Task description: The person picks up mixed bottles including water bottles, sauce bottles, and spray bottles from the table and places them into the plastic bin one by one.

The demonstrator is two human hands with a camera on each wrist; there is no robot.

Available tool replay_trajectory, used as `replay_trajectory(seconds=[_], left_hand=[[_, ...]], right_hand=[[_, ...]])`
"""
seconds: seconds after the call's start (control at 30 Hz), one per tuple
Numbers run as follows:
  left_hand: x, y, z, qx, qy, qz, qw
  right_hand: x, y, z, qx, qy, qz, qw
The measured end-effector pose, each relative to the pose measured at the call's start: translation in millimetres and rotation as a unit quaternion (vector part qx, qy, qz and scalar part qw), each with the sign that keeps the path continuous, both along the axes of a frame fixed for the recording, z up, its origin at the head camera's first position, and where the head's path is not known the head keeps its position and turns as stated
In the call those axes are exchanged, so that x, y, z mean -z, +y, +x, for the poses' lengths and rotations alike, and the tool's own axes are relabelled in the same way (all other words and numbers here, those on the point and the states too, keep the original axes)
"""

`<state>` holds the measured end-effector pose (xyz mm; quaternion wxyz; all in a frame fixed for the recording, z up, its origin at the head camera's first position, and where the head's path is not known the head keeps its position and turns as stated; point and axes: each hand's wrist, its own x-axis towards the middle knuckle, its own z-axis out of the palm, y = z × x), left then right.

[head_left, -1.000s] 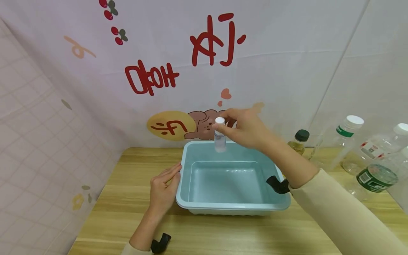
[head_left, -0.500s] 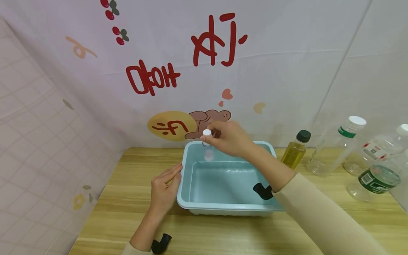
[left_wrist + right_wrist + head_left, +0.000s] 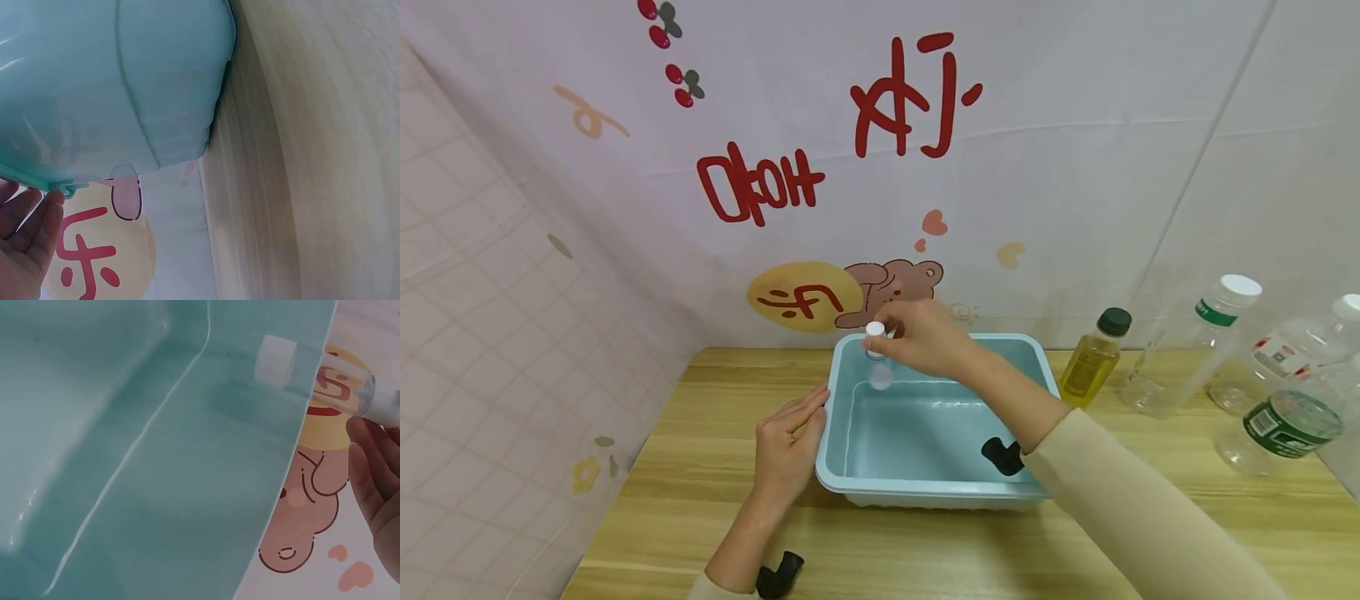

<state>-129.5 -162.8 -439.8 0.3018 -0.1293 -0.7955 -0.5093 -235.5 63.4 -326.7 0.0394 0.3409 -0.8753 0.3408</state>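
Observation:
A light blue plastic basin (image 3: pixel 936 486) stands on the wooden table. At its left rim my left hand (image 3: pixel 788 442) rests with fairly straight fingers; the left wrist view puts those fingertips (image 3: pixel 55 197) right at the rim's edge. Over the basin's back left corner, my right hand (image 3: pixel 928 337) pinches a small clear bottle (image 3: pixel 880 373) by its white top between thumb and fingers. The right wrist view shows that the bottle has a white part at each end; its far end (image 3: pixel 276 361) hangs inside the basin, near the wall.
Right of the basin stands a bottle of yellow liquid (image 3: pixel 1090 367) with a dark cap. Several clear plastic bottles, among them one with a green label (image 3: pixel 1285 425), stand farther right. A printed cloth (image 3: pixel 1060 167) hangs behind the table.
My right hand has moved left and down with the small bottle, bringing it to the basin's back left corner. The left hand has stayed at the rim.

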Motion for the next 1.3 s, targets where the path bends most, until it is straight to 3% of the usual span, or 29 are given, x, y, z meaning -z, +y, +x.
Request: replay_trajectory(seconds=[0.37,0.53,0.93,1.3], left_hand=[[0.9,-1,0.7,0.009,-0.001,-0.005,0.9999],[1.4,0,1.1,0.009,-0.002,-0.007,0.9999],[0.3,0,1.8,0.0,-0.001,-0.007,1.0],[0.3,0,2.4,0.004,-0.007,-0.001,1.0]], right_hand=[[6.5,-7,-1.7,-0.017,-0.046,0.053,0.997],[10.8,-6,-4.8,-0.032,-0.091,0.081,0.992],[19.8,-8,-10.4,-0.059,-0.15,0.135,0.978],[27.8,-11,-12.0,-0.049,-0.149,0.174,0.972]])
